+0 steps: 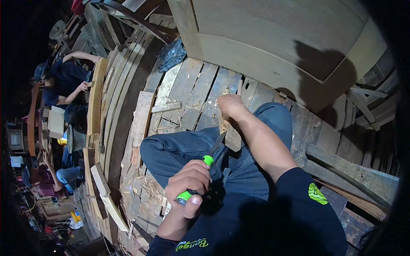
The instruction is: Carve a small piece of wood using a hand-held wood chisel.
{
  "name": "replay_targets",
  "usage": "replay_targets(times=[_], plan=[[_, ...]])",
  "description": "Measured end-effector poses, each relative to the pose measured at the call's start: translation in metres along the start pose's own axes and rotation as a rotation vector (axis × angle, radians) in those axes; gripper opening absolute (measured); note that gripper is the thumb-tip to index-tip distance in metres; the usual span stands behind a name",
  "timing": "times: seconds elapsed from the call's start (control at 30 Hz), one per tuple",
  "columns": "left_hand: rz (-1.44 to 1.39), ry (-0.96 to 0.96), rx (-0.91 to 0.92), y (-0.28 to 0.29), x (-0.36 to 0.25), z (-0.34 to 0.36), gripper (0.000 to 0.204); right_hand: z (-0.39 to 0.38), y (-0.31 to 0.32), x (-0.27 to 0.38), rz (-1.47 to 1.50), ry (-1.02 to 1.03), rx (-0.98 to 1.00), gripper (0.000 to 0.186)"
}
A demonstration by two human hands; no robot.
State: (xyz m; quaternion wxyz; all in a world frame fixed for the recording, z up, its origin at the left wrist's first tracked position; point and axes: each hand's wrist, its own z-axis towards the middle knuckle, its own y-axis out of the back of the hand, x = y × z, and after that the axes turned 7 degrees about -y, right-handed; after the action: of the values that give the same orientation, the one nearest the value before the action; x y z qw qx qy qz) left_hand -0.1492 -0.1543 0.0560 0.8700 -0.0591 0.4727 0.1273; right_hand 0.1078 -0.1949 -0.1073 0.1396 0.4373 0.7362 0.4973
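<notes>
chisel (204,167) in left hand (191,182) | wood piece (232,134) under right hand (230,105) | cabinet (273,38) ahead

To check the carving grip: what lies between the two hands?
In the head view, the metal blade of the green-handled chisel spans from the left hand to the right hand, over the jeans-clad knee.

Bright green chisel handle (195,179), dark blue jeans (179,155), pale wooden planks (188,91).

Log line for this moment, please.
left hand: grips green-handled chisel | right hand: steadies wood piece on knee | shavings on plank floor
</notes>
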Motion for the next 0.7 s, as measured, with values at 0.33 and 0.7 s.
replay_targets(times=[0.33,0.7], plan=[[0.018,0.026,-0.048,-0.006,-0.002,0.0,0.041,0.006,-0.005,0.002,0.0,-0.066,0.104,0.027],[-0.035,0.031,-0.184,-0.016,-0.002,-0.025,0.038,0.029,-0.031,-0.001,0.061,0.01,0.126,0.035]])
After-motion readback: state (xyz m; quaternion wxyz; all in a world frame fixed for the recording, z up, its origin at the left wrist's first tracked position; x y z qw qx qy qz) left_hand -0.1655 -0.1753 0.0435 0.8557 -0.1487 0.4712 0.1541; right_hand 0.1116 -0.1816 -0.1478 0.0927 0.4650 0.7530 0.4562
